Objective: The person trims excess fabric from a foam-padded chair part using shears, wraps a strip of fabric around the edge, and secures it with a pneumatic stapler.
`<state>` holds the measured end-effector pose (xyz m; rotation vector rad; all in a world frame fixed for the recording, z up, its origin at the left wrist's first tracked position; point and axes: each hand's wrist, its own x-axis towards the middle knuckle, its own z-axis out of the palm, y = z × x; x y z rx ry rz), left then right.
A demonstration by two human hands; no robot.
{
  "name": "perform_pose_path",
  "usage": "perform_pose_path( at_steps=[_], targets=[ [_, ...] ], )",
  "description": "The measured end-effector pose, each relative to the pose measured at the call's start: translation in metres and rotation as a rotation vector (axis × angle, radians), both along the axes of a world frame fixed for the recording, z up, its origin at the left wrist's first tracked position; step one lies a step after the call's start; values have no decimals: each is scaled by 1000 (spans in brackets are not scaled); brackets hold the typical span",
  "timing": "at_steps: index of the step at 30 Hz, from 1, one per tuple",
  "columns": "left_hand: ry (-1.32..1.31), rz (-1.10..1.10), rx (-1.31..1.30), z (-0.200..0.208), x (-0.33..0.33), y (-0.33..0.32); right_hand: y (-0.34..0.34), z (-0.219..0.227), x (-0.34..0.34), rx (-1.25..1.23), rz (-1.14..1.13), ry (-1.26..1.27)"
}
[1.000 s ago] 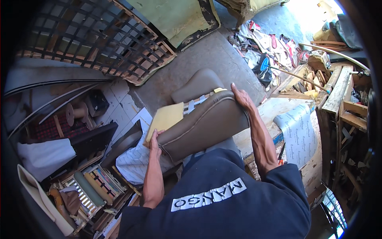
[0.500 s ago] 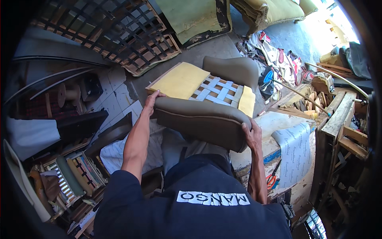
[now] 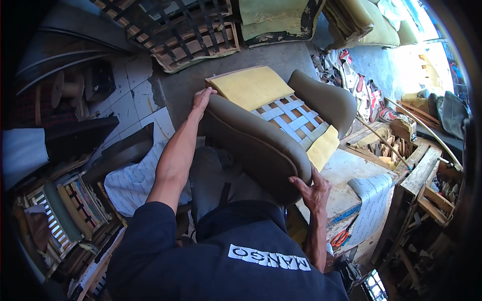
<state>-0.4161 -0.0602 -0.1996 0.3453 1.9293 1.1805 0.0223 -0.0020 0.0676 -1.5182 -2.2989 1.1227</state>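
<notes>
Both hands grip the chair seat (image 3: 261,145), the left hand (image 3: 202,98) at its far end and the right hand (image 3: 312,190) under its near edge, holding it tilted above the worktable (image 3: 346,175), apparently half upholstered with webbing (image 3: 288,115) and yellow foam (image 3: 251,86) bare.

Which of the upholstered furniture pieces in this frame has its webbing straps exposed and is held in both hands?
The olive chair shell, gripped by left hand and right hand; the pieces leaning at the top edge are untouched.
</notes>
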Motion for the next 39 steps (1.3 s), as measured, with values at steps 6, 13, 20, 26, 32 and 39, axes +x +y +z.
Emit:
perform_pose_path(
  at_steps=[6,13,20,26,32,39],
  targets=[
    [324,208,58,-6,-25,-29,-17,-5,-55,1,9,5],
    [47,397,-189,48,93,-70,-19,-4,-98,66,31,-147],
    [63,94,177,171,200,-76,-30,-9,-140,182,-13,-199],
    [33,190,166,189,172,-65,-38,-10,-183,157,45,-286],
    [149,175,271,198,143,-74,-32,0,-241,-12,-65,-131],
    [564,84,149,213,100,-77,-5,7,-326,128,123,-255]
  ],
)
